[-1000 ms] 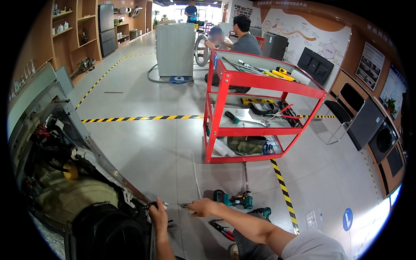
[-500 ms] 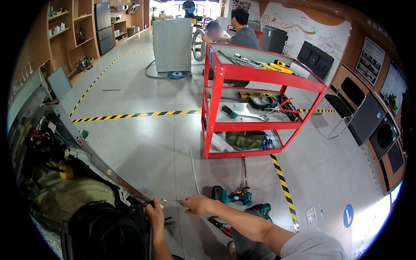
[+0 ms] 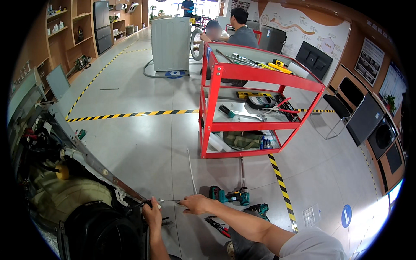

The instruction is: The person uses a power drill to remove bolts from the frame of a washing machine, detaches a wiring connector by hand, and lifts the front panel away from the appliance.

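Observation:
On my left stands an opened appliance, seemingly a washing machine, with a cream plastic tub (image 3: 71,188) and a black rounded part (image 3: 106,229). My left hand (image 3: 151,214) is closed at its near right edge, beside the metal frame (image 3: 106,172). A small white piece (image 3: 160,201) sticks out by its fingertips; its kind is unclear. Reaching across from the right, my right hand (image 3: 196,204) is closed in a pinch just right of the left one, apart from it. A tiny thin tip shows at its fingers, too small to name.
A red tool cart (image 3: 260,125) stands ahead. On the floor lie a white rod (image 3: 191,171), a teal power drill (image 3: 232,196), another teal tool (image 3: 260,210) and red-handled pliers (image 3: 219,226). Beyond the cart two people crouch by a grey-white appliance (image 3: 170,45); another person stands farther back.
The whole view has shifted very slightly, with the cart and floor things a little farther left. Both hands keep nearly the same place and grip.

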A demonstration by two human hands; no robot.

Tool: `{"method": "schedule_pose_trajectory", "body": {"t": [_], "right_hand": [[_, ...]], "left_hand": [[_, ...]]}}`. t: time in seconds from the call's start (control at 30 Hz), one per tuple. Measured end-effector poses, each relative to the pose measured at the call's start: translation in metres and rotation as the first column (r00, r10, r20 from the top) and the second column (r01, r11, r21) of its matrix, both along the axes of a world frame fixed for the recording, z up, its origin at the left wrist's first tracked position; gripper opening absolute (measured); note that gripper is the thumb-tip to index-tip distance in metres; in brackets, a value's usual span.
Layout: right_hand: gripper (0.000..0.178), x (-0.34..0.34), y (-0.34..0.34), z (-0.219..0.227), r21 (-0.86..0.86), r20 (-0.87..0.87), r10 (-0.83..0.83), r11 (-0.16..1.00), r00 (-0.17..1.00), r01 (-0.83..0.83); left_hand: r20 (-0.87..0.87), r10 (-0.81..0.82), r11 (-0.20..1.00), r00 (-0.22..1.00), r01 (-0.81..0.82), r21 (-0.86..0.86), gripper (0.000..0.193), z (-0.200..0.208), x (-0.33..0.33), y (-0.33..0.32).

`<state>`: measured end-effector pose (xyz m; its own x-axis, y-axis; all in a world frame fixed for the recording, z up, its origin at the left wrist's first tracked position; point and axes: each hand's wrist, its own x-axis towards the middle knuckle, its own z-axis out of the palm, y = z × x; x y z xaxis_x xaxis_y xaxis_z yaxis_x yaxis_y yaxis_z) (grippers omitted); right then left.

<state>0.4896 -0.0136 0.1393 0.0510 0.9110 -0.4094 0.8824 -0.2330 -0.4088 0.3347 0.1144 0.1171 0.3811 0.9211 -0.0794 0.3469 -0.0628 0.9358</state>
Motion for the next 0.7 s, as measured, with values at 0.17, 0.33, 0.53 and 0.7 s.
{"method": "schedule_pose_trajectory", "body": {"t": [0.17, 0.33, 0.53, 0.7], "right_hand": [[0.040, -0.0024, 0.0022, 0.0034, 0.002, -0.013, -0.004, 1.000, 1.000, 0.004], [0.040, -0.0032, 0.0039, -0.0014, 0.009, -0.022, -0.018, 1.000, 1.000, 0.019], [0.038, -0.0064, 0.0061, 0.0009, 0.029, -0.032, -0.019, 0.999, 0.999, 0.020], [0.039, -0.0040, 0.0039, 0.0017, -0.001, -0.011, -0.018, 1.000, 1.000, 0.018]], "left_hand": [[-0.019, -0.005, 1.000, 1.000, 0.006, 0.019, 0.043, -0.0033, -0.0030, 0.0025], [-0.005, -0.019, 1.000, 1.000, 0.019, -0.001, 0.042, -0.0037, -0.0051, 0.0024], [-0.042, -0.044, 0.999, 0.998, 0.045, 0.023, 0.042, -0.0042, -0.0091, 0.0059], [-0.032, -0.048, 0.999, 0.998, 0.048, -0.023, 0.042, -0.0004, -0.0060, 0.0022]]}}
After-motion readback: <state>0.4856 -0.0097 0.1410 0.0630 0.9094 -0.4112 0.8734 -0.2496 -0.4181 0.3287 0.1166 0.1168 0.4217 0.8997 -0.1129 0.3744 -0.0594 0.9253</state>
